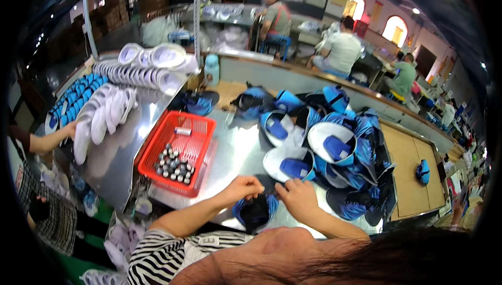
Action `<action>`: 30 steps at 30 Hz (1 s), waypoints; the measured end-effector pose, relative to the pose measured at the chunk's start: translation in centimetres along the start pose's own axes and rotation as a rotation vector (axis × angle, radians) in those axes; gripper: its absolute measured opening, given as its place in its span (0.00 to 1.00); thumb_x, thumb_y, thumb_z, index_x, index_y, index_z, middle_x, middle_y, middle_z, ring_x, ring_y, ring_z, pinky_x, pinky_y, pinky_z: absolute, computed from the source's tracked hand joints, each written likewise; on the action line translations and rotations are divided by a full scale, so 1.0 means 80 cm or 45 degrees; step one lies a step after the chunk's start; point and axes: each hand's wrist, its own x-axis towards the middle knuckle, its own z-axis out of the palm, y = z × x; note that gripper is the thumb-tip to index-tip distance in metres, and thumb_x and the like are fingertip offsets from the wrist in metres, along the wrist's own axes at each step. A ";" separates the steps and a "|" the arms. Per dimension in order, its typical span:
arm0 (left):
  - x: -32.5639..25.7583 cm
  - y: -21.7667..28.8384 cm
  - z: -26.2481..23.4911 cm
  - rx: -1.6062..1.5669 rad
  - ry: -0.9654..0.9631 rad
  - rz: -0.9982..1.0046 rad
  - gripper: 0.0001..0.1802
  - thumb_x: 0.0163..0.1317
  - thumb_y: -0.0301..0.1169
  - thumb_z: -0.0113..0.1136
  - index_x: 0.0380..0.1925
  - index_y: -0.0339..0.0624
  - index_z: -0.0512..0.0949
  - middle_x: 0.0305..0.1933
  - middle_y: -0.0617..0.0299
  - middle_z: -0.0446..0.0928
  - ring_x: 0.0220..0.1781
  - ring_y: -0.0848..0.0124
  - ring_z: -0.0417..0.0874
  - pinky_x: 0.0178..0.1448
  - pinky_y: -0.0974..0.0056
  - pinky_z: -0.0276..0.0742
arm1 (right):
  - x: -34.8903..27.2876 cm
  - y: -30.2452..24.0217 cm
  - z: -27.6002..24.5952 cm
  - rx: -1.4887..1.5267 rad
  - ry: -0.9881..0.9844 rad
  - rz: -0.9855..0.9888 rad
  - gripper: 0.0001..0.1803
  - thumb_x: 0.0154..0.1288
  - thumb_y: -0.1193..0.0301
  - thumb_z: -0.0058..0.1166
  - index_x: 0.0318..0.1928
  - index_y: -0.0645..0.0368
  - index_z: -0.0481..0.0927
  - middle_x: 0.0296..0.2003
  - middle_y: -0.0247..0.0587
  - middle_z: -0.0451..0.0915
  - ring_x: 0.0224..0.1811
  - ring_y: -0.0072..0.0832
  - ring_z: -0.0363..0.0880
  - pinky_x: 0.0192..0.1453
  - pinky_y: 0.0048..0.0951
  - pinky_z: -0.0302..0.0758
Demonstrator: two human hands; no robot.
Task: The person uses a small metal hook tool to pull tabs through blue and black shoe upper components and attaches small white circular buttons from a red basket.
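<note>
Right in front of me a blue cap (272,207) with a dark inside sits at the metal table's near edge, its dark brim pointing away. My left hand (240,190) pinches closed at the left side of the brim. On its right side, the fingers of my right hand (299,197) are closed at the brim's edge. Just beyond my right hand lies a blue cap with a white lining (274,160). Several more blue caps (361,154) are heaped to the right. Left of my hands stands a red plastic basket (201,123) holding many small black-and-white pieces (175,166).
White curved pieces (107,110) and stacked blue pieces (78,97) lie on a metal table at left, where another person's hand (65,131) reaches. A light-blue bottle (212,70) stands at the back. On the right, a cardboard sheet (410,180) bears one small blue item (422,171).
</note>
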 end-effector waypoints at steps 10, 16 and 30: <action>-0.017 0.010 0.014 -0.169 -0.189 -0.064 0.07 0.63 0.31 0.60 0.33 0.38 0.78 0.26 0.65 0.76 0.25 0.81 0.71 0.30 0.76 0.65 | 0.000 0.021 0.012 1.285 -0.559 0.131 0.18 0.57 0.65 0.64 0.48 0.57 0.82 0.34 0.39 0.81 0.35 0.29 0.78 0.38 0.30 0.72; -0.021 0.000 0.021 -0.246 -0.090 0.065 0.05 0.65 0.29 0.57 0.34 0.38 0.76 0.30 0.64 0.76 0.28 0.81 0.73 0.32 0.76 0.67 | -0.014 0.013 0.027 1.693 -0.561 0.422 0.21 0.59 0.68 0.65 0.53 0.58 0.80 0.33 0.34 0.78 0.32 0.19 0.70 0.37 0.23 0.68; -0.011 -0.002 0.026 0.327 0.301 0.360 0.08 0.62 0.30 0.59 0.29 0.36 0.77 0.25 0.65 0.74 0.30 0.80 0.73 0.34 0.70 0.71 | -0.012 0.003 0.040 0.631 -0.010 0.302 0.32 0.52 0.70 0.63 0.61 0.46 0.75 0.32 0.38 0.72 0.37 0.37 0.70 0.40 0.38 0.62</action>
